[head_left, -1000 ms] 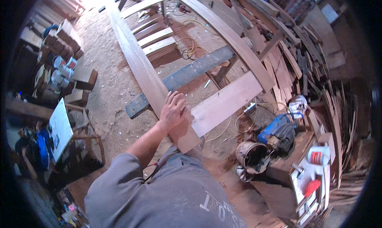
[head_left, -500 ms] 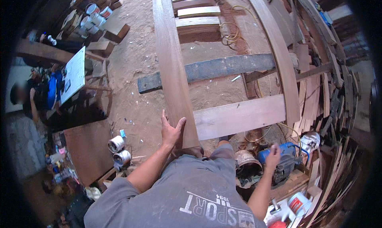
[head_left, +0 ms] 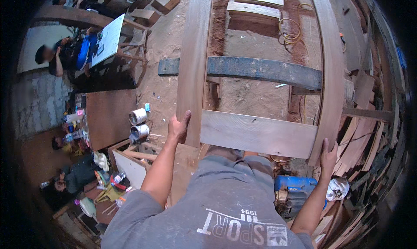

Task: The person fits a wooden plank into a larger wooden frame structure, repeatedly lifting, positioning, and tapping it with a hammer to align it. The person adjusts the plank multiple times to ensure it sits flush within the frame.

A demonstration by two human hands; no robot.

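A wooden frame lies in front of me, made of a long left board [head_left: 193, 66], a long right board [head_left: 331, 66] and a paler cross board [head_left: 258, 134] between their near ends. My left hand [head_left: 178, 126] is closed round the outer edge of the left board near its end, thumb on top and the other fingers mostly hidden. At the near end of the right board, my right hand [head_left: 329, 157] grips the outer edge, its fingers partly out of sight. Beneath the long boards, a dark, worn beam [head_left: 265, 71] crosses from side to side.
Close to my right arm stands a blue compressor-like machine [head_left: 295, 184]. Stacked planks [head_left: 360, 136] crowd the right side. Two stained buckets [head_left: 139, 116] stand on the left by a brown panel [head_left: 110, 118]. Further left, a person [head_left: 56, 58] sits by a white-topped table [head_left: 108, 40].
My right hand has come from the space beside me onto the right board's end. The left hand stays on the left board. The view has turned, shifting the surroundings.
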